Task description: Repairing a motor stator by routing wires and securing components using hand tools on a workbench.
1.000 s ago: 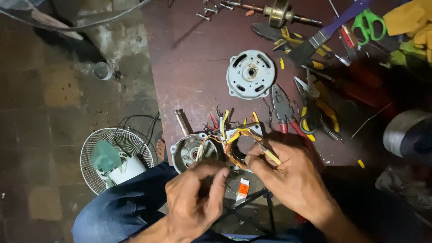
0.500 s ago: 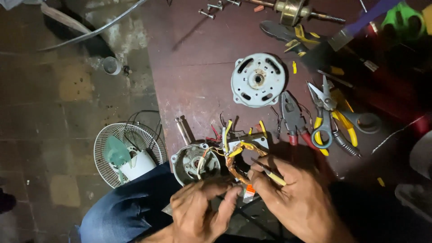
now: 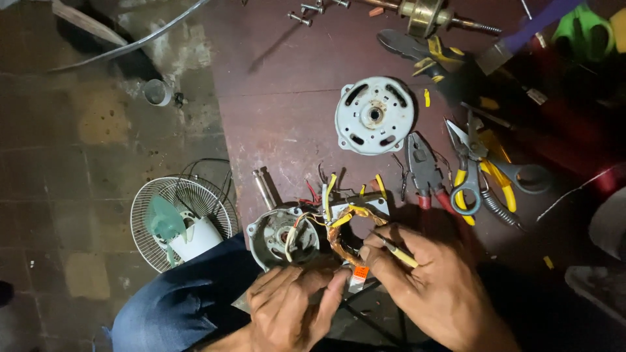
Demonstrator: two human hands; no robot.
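Two hands are working at the near edge of the dark red worktop (image 3: 287, 130), both mine. My left hand (image 3: 290, 309) is curling its fingers closed around the lower side of the copper coil (image 3: 345, 238), pinching it just below the grey motor housing (image 3: 283, 236). My right hand (image 3: 437, 287) is gripping a thin yellow-sleeved wire (image 3: 398, 251) between thumb and forefinger, and that wire is reaching in toward the coil. The coil is sitting right at the worktop edge above my knee, touching the motor housing on its left, with yellow, white and red leads sticking up out of it.

Farther up the worktop, the round grey motor cover (image 3: 375, 115) is lying flat, well apart from my hands. Just to its right, the red-handled pliers (image 3: 424, 169) are lying beside the yellow-handled pliers (image 3: 473, 173), and both are near my right hand. A brass motor shaft (image 3: 427, 14) is resting along the far edge, with a few screws (image 3: 303, 13) to its left.

Down on the tiled floor (image 3: 72, 208), to my left, a small fan with a wire guard (image 3: 182, 218) is lying on its back beside my blue trouser leg (image 3: 176, 300).
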